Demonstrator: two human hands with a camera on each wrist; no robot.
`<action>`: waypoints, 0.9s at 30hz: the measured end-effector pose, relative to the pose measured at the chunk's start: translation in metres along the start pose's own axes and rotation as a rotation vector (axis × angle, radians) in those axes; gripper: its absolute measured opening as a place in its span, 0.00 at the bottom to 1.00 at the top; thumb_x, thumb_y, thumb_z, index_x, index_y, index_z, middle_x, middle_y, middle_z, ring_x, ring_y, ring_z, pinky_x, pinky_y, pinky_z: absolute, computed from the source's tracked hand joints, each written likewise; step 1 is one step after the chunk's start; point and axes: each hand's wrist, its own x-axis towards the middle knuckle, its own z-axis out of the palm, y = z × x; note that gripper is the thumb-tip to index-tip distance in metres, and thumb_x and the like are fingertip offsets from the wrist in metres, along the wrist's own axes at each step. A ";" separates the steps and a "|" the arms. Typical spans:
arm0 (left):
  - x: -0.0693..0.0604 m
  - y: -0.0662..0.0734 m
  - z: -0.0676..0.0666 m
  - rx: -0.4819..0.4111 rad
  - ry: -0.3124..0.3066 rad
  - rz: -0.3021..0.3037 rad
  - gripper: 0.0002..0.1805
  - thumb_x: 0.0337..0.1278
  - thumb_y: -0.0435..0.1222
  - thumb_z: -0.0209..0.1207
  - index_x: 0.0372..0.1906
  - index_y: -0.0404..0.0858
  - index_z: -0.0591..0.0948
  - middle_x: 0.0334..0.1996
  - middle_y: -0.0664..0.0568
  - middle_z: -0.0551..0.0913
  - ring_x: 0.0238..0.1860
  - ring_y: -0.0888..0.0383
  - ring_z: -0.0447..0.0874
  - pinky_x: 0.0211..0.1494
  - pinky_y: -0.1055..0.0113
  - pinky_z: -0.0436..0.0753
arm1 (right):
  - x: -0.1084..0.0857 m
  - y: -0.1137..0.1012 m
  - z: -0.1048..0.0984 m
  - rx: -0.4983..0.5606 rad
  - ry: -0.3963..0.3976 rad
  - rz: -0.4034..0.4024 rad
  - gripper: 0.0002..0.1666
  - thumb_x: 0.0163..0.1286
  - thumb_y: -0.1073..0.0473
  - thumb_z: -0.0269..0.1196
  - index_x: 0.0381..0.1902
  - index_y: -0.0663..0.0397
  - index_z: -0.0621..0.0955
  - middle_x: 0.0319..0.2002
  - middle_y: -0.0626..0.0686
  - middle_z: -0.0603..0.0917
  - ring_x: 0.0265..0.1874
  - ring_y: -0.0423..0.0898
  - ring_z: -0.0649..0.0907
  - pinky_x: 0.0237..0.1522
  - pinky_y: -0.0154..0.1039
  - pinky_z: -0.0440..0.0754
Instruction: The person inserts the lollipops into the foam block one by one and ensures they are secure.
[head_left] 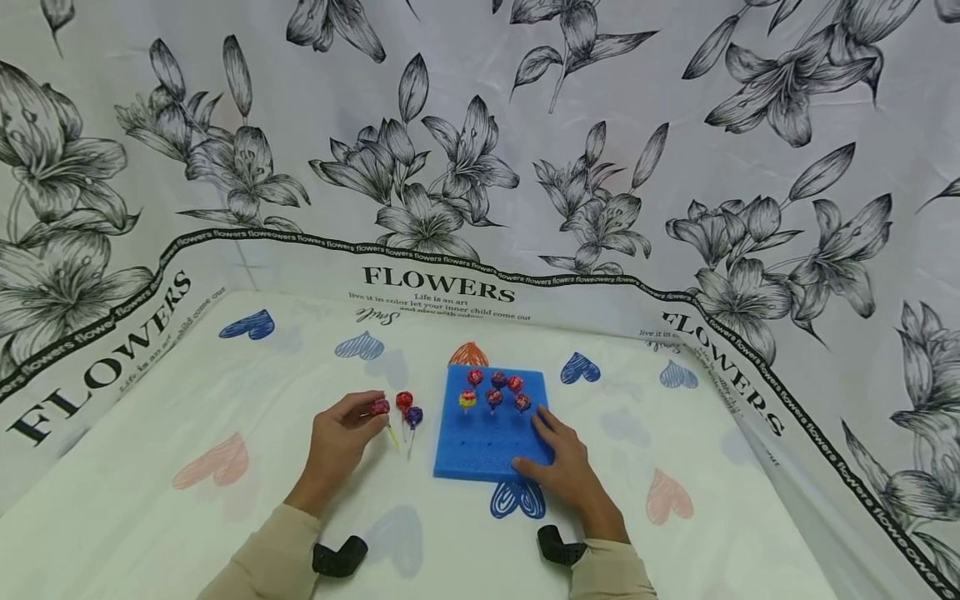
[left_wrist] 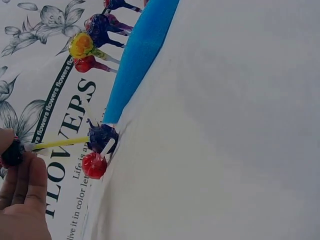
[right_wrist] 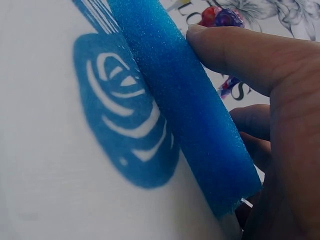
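My left hand [head_left: 337, 442] pinches a dark red wrapped lollipop [head_left: 381, 407] by its head, and its yellow stick [left_wrist: 62, 143] points away from the fingers. Just right of that hand, a red lollipop [head_left: 404, 400] and a purple lollipop [head_left: 415, 415] lie on the cloth. A blue foam block [head_left: 487, 463] bears several upright lollipops [head_left: 493, 397] in two rows at its far half; small holes show nearer me. My right hand [head_left: 567, 468] rests on the block's right side, fingers spread along the edge and thumb [right_wrist: 220, 47] on top near the front corner.
A white cloth with printed hearts [head_left: 215, 462] covers the table. Behind and around it hangs a white curtain [head_left: 480, 208] with black flower drawings and lettering. Black wrist devices [head_left: 340, 557] sit at both sleeves.
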 end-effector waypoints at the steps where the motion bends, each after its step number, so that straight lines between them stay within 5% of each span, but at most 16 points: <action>1: 0.000 0.002 0.000 -0.012 0.001 0.007 0.19 0.55 0.23 0.63 0.53 0.31 0.80 0.49 0.40 0.80 0.47 0.56 0.82 0.50 0.69 0.80 | -0.001 0.000 0.000 0.002 -0.001 0.002 0.53 0.56 0.33 0.66 0.73 0.51 0.63 0.74 0.51 0.55 0.70 0.65 0.53 0.59 0.70 0.61; 10: -0.002 0.026 0.009 -0.032 -0.036 0.149 0.18 0.59 0.25 0.62 0.55 0.32 0.80 0.49 0.44 0.80 0.48 0.55 0.81 0.54 0.70 0.77 | 0.000 0.001 0.003 0.009 0.010 0.006 0.53 0.55 0.33 0.67 0.73 0.51 0.63 0.74 0.51 0.56 0.70 0.66 0.53 0.58 0.69 0.64; 27: 0.014 0.056 0.037 -0.153 -0.072 0.231 0.16 0.59 0.27 0.63 0.53 0.30 0.81 0.44 0.41 0.79 0.45 0.53 0.84 0.50 0.64 0.80 | 0.000 -0.003 0.000 -0.004 0.013 0.012 0.53 0.55 0.34 0.66 0.73 0.52 0.64 0.74 0.53 0.57 0.70 0.66 0.53 0.58 0.70 0.63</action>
